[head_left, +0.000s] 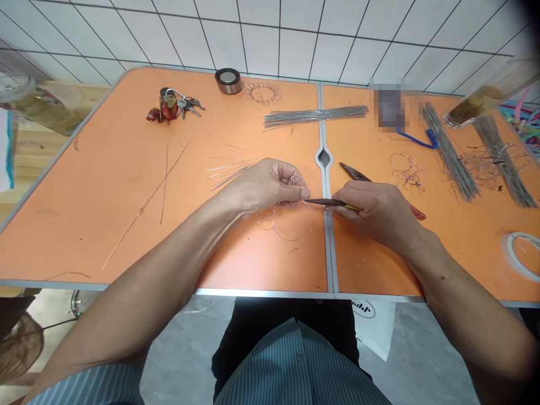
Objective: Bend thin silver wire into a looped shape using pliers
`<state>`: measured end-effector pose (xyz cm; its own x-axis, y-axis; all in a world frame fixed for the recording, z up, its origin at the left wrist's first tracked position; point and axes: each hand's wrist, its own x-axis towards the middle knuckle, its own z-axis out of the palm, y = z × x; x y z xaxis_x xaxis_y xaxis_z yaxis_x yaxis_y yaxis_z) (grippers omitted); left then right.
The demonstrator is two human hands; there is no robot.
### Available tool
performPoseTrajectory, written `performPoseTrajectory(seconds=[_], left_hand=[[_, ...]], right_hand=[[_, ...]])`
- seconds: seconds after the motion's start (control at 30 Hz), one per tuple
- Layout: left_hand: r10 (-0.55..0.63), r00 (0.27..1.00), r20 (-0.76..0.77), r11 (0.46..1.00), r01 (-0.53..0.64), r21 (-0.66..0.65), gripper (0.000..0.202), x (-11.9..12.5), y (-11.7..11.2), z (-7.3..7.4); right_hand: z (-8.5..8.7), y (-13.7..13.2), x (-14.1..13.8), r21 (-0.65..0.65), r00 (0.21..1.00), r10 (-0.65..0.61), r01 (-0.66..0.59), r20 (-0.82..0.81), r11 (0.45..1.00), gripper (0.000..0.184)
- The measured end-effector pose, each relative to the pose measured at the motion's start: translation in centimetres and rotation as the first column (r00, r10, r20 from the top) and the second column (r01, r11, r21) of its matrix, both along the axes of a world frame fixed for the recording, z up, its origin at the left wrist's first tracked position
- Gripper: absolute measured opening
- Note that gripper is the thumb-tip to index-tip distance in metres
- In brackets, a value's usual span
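Observation:
My left hand [270,184] is closed in a pinch on a thin wire [278,222] that curls in a loop below my fingers, just above the orange table [105,185]. My right hand [373,211] is wrapped round a pair of pliers [324,202] whose dark tip points left and meets the wire at my left fingertips. The pliers' red handle end [418,213] sticks out past my right wrist. Both hands sit near the table's middle seam.
Loose straight wires [230,170] lie left of my hands, and a wire bundle [316,115] behind them. A second dark tool [353,172], a key bunch [172,105], a tape roll [228,80], more wire bundles [451,152] and a white ring [523,253] lie about.

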<state>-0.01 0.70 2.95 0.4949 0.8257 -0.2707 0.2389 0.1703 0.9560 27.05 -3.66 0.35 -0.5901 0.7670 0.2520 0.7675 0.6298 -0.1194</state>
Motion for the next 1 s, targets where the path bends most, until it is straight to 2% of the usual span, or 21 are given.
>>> performPoseTrajectory(seconds=[0.2,0.37,0.53,0.73,0.83,1.0], left_hand=[[-0.031,0.999,0.04,0.998,0.033,-0.053,0.02,-0.3,0.2,0.0],[-0.093,0.992,0.083,0.982,0.106,-0.158,0.023,-0.6,0.6,-0.4],[-0.15,0.971,0.188,0.947,0.195,-0.254,0.031,-0.8,1.0,-1.2],[-0.239,0.927,0.289,0.89,0.328,-0.315,0.04,-0.6,1.0,-1.7],[-0.271,0.907,0.322,0.864,0.376,-0.335,0.043,-0.2,0.8,-1.8],[-0.3,0.886,0.353,0.824,0.428,-0.373,0.044,0.2,0.5,-1.8]], right_hand=[[0.0,-0.1,-0.2,0.077,1.0,0.006,-0.007,0.007,0.997,0.035],[-0.1,-0.3,-0.3,0.185,1.0,-0.002,-0.001,0.013,0.983,0.036],[0.2,-0.5,-0.5,0.26,0.999,0.011,-0.024,0.049,0.965,0.036],[0.1,-0.6,-0.3,0.35,1.0,0.03,-0.029,0.003,0.936,0.03],[0.0,-0.8,0.0,0.364,0.999,0.045,-0.048,0.016,0.93,0.027],[0.1,-1.1,0.4,0.295,0.999,0.04,-0.042,0.013,0.954,0.024]])
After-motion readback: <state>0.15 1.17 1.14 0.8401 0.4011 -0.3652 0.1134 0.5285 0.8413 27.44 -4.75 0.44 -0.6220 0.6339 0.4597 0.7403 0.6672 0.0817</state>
